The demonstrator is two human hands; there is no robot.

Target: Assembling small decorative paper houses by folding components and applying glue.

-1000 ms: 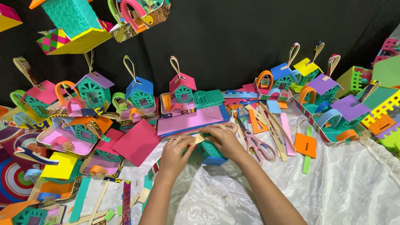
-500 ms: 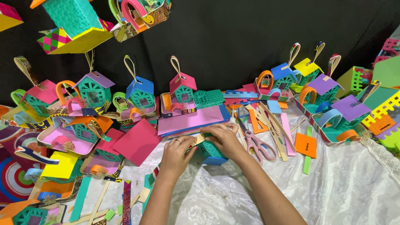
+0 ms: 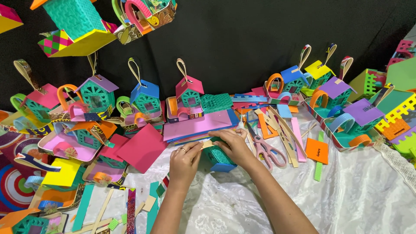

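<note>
Both hands, the left hand (image 3: pixel 184 159) and right hand (image 3: pixel 232 145), pinch a tan strip (image 3: pixel 207 144) onto the roofless teal house (image 3: pixel 219 157), while finished houses (image 3: pixel 188 93) line the far worktop (image 3: pixel 355 195).

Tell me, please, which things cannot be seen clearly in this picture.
- Head view: the teal house piece is partly covered by the right hand.
- The strip end between the left hand and right hand is too small to identify.
- The hanging teal house is cut off by the top edge.
</note>
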